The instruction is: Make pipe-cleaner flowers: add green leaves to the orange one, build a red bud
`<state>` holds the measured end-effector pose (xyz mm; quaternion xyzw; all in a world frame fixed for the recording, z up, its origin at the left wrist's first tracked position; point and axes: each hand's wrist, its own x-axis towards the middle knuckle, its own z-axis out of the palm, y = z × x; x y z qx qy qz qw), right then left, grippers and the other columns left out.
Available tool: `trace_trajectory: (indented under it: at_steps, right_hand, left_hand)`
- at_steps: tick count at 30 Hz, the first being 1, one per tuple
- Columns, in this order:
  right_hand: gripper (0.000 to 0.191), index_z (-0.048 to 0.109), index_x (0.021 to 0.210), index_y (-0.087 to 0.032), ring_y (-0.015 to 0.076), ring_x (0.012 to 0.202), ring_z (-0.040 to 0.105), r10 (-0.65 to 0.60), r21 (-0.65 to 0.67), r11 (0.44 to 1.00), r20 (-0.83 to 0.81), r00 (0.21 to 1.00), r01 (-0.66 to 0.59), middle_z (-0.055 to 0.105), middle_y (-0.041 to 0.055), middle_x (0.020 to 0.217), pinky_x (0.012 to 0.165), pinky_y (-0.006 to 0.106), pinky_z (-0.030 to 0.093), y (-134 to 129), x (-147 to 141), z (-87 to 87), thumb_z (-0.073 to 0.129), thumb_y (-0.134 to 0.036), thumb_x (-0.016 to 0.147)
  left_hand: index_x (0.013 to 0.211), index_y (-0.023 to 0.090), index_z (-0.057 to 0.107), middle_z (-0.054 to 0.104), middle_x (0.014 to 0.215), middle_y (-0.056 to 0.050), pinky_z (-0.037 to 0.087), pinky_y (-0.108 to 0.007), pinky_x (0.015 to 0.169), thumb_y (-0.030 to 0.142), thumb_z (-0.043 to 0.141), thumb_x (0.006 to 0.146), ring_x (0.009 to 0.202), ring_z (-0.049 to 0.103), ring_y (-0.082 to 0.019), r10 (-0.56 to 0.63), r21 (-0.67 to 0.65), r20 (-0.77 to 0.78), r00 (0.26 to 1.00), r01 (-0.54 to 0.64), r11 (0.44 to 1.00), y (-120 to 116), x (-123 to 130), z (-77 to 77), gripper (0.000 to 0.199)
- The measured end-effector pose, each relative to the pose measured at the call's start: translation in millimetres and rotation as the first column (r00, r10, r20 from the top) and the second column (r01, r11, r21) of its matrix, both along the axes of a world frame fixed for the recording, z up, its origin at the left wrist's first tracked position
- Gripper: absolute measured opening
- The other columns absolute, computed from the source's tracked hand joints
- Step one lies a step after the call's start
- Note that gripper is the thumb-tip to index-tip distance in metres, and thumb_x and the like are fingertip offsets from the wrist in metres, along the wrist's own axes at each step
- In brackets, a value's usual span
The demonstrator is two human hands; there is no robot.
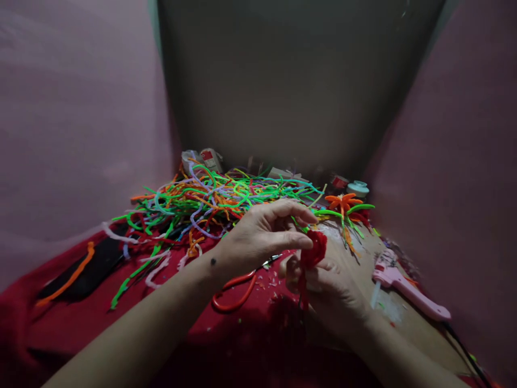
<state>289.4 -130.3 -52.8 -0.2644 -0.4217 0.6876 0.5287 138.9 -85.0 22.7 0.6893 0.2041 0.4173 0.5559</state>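
A red fuzzy flower-like piece, seemingly bent from pipe cleaner (pixel 314 249), is held upright in front of me. My right hand (pixel 327 277) grips it from below, fingers closed around its lower part, and a red length hangs down beneath. My left hand (pixel 272 229) is at its left side: the thumb tip meets the red edge, while the index finger arches above, apart from the thumb. Its other fingers are mostly hidden. Below and left of the hands, red-handled scissors or pliers (pixel 234 292) lie on the red cloth (pixel 189 323).
A large tangle of colourful pipe cleaners (pixel 226 196) spreads behind my hands. To the right, a pink glue gun (pixel 412 288) with a cord rests on a board (pixel 424 334), near an orange pipe-cleaner flower (pixel 343 202). A black flat object (pixel 84 275) lies at left. Small jars stand at the back.
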Motion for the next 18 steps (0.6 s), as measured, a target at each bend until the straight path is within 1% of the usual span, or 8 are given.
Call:
trace_trajectory:
  at_steps: [2,4,6,10,13,15,18]
  right_hand:
    - [0.011,0.072,0.073,-0.019,0.0147,0.064,0.046,0.019,0.004,1.000,0.024,1.000,-0.019,0.059,0.0026,0.069,0.065,0.029,0.036,0.6,0.7,-2.6,0.067,-0.026,0.067]
    - [0.011,0.071,0.070,-0.017,0.0139,0.063,0.043,0.044,-0.001,0.999,0.053,0.998,-0.044,0.057,0.0028,0.069,0.062,0.028,0.034,1.2,1.1,-4.8,0.065,-0.026,0.067]
    - [0.011,0.071,0.069,-0.017,0.0137,0.063,0.042,0.058,-0.019,0.998,0.061,0.996,-0.057,0.056,0.0029,0.068,0.061,0.027,0.034,1.6,0.7,-6.5,0.065,-0.026,0.067]
    - [0.010,0.069,0.068,-0.017,0.0130,0.060,0.041,0.084,-0.074,0.994,0.030,0.996,-0.081,0.054,0.0026,0.067,0.059,0.027,0.034,0.9,-2.5,-10.4,0.065,-0.026,0.065]
    - [0.012,0.068,0.067,-0.017,0.0120,0.056,0.039,0.114,-0.101,0.989,0.006,0.994,-0.112,0.051,0.0017,0.062,0.054,0.026,0.031,-0.4,-6.1,-13.2,0.064,-0.027,0.066]
    - [0.011,0.067,0.065,-0.017,0.0128,0.057,0.041,0.141,-0.115,0.983,-0.009,0.990,-0.141,0.050,0.0017,0.061,0.052,0.026,0.031,-1.2,-8.1,-14.1,0.063,-0.027,0.065]
    - [0.008,0.066,0.064,-0.018,0.0136,0.059,0.046,0.176,-0.148,0.973,-0.033,0.984,-0.179,0.052,0.0015,0.062,0.052,0.025,0.033,-1.5,-9.9,-14.9,0.062,-0.024,0.065]
  left_hand:
    - [0.081,0.017,0.067,0.060,0.058,0.001,0.048,-0.020,0.045,0.015,0.068,0.069,0.049,0.057,-0.010,-0.026,0.006,-0.083,0.996,0.026,1.000,2.0,-1.4,4.2,0.013]
    - [0.075,0.016,0.064,0.059,0.057,0.001,0.047,-0.020,0.045,0.013,0.068,0.068,0.048,0.056,-0.010,-0.069,-0.013,-0.118,0.991,0.067,0.998,4.4,-2.8,5.9,0.008]
    - [0.073,0.016,0.062,0.059,0.061,0.001,0.047,-0.020,0.047,0.010,0.067,0.067,0.052,0.056,-0.009,-0.105,-0.029,-0.133,0.985,0.102,0.994,7.7,-4.9,6.4,0.009]
    - [0.068,0.015,0.062,0.062,0.073,-0.002,0.050,-0.023,0.058,0.006,0.069,0.064,0.066,0.060,-0.012,-0.136,0.013,-0.161,0.978,0.140,0.990,15.5,-10.1,6.0,0.012]
    - [0.065,0.015,0.062,0.065,0.079,-0.004,0.053,-0.028,0.066,0.005,0.069,0.062,0.074,0.064,-0.016,-0.192,-0.006,-0.117,0.974,0.193,0.981,20.9,-12.4,2.4,0.013]
    - [0.066,0.015,0.063,0.066,0.086,-0.006,0.053,-0.033,0.073,0.007,0.070,0.062,0.082,0.064,-0.019,-0.229,-0.025,-0.070,0.971,0.228,0.973,23.7,-13.0,-1.5,0.012]
    - [0.068,0.015,0.063,0.067,0.100,-0.011,0.050,-0.040,0.086,0.012,0.071,0.065,0.096,0.062,-0.024,-0.301,-0.061,-0.035,0.953,0.298,0.952,26.5,-13.6,-7.1,0.009]
